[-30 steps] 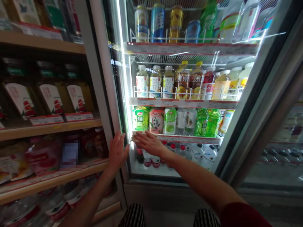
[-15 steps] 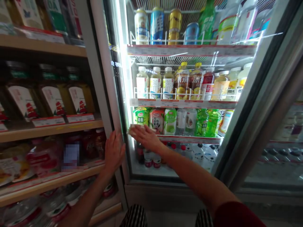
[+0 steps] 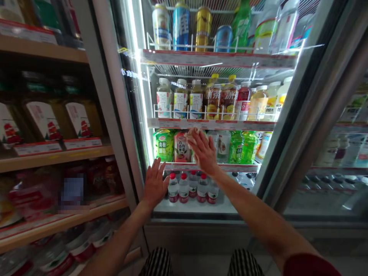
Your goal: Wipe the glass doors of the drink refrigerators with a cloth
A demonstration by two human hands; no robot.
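My right hand [image 3: 204,154] lies spread over a crumpled pale cloth [image 3: 189,135], pressing it to the glass door [image 3: 218,205] of a lit drinks fridge. Most of the cloth is hidden beneath the palm and fingers. Behind it, through the glass, a green-white bottle is largely covered from view. My left hand [image 3: 155,183] rests flat with fingers apart on the lower left part of the door, and nothing is in it. Close to its fingertips, behind the glass, stands a green tea bottle [image 3: 163,146]; small red-capped bottles [image 3: 183,188] are to its right.
Left of the fridge is a wooden-edged shelf unit [image 3: 54,157] filled with bottles. A metal door frame [image 3: 313,126] slants along the right, with another glass-fronted section beyond. Cans [image 3: 181,28] and bottled teas [image 3: 196,100] line the upper fridge shelves. My striped knees [image 3: 157,262] show below.
My right hand and the cloth have moved from the door's left edge to the right and upward across the glass. My left hand has shifted right, onto the glass. The view has turned slightly right.
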